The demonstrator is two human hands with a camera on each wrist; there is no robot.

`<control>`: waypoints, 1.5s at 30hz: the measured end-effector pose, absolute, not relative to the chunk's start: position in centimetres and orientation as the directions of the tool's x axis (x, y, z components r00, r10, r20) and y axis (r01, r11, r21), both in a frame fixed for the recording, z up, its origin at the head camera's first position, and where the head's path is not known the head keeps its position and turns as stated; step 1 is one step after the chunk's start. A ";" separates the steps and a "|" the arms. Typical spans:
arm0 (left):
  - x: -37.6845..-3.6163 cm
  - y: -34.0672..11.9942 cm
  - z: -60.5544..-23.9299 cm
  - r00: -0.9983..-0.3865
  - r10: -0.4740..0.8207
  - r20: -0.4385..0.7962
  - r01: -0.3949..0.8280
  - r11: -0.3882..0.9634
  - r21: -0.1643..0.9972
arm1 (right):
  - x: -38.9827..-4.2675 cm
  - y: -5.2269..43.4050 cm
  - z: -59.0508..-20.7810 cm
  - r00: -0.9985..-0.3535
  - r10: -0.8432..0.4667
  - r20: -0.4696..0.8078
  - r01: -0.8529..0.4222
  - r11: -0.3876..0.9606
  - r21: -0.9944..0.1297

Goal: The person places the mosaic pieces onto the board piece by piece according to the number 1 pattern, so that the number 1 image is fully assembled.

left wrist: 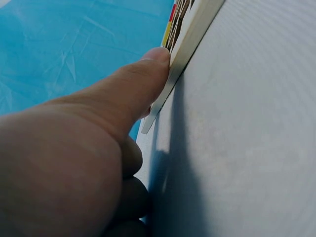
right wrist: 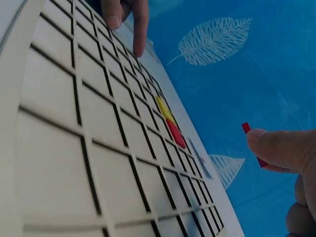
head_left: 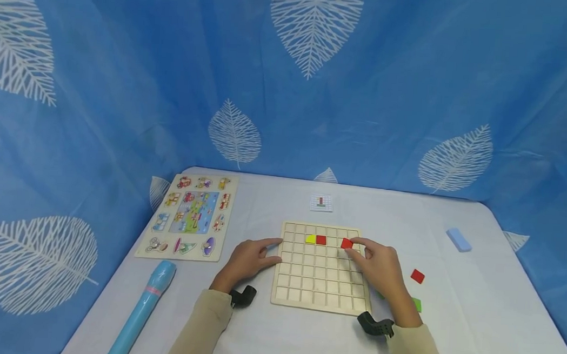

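A pale wooden grid board (head_left: 319, 287) lies on the white table. In its second row sit a yellow tile (head_left: 310, 239) and a red tile (head_left: 321, 240), also seen as the yellow tile (right wrist: 163, 107) and red tile (right wrist: 176, 133) in the right wrist view. My right hand (head_left: 377, 266) pinches another red tile (head_left: 346, 243) just above the board's upper right cells; the wrist view shows that red tile (right wrist: 246, 128) held off the board. My left hand (head_left: 249, 259) rests at the board's left edge (left wrist: 183, 54), its thumb (left wrist: 143, 79) pressed against it.
A loose red tile (head_left: 417, 276) and a green tile (head_left: 417, 304) lie right of the board. A small pattern card (head_left: 321, 202) sits behind it, a picture puzzle (head_left: 190, 216) at left, a blue tube (head_left: 143, 308) front left, a blue block (head_left: 458, 239) far right.
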State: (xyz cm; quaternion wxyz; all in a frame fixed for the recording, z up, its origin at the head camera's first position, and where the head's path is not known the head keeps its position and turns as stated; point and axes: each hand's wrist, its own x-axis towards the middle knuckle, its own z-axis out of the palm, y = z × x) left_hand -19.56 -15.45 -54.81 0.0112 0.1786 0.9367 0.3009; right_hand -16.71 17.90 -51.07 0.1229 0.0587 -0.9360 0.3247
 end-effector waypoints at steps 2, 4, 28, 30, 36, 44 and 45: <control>-19.6 -15.4 -54.7 -0.937 0.339 0.083 0.324 0.756 0.569 | -17.1 17.4 -51.0 -0.965 -0.041 0.258 -0.194 0.774 -0.602; -19.6 -15.4 -54.6 -0.938 0.337 0.077 0.319 0.757 0.571 | -17.4 17.0 -51.0 -0.969 -0.057 0.242 -0.198 0.764 -0.614; -19.5 -15.2 -54.8 -0.940 0.330 0.083 0.317 0.759 0.569 | -19.7 14.4 -54.3 -0.974 -0.177 0.141 -0.224 0.655 -0.721; -19.5 -15.3 -54.8 -0.938 0.335 0.089 0.324 0.756 0.569 | -19.7 14.3 -54.4 -0.972 -0.186 0.142 -0.231 0.669 -0.707; -19.7 -15.3 -54.6 -0.938 0.336 0.085 0.322 0.756 0.570 | -19.7 14.0 -54.1 -0.973 -0.193 0.128 -0.229 0.720 -0.655; -19.5 -15.2 -54.7 -0.944 0.322 0.067 0.300 0.759 0.578 | -19.4 13.8 -54.1 -0.978 -0.179 0.104 -0.203 0.741 -0.640; -19.5 -15.2 -54.8 -0.945 0.321 0.059 0.295 0.760 0.579 | -19.3 13.7 -54.2 -0.979 -0.179 0.094 -0.197 0.745 -0.637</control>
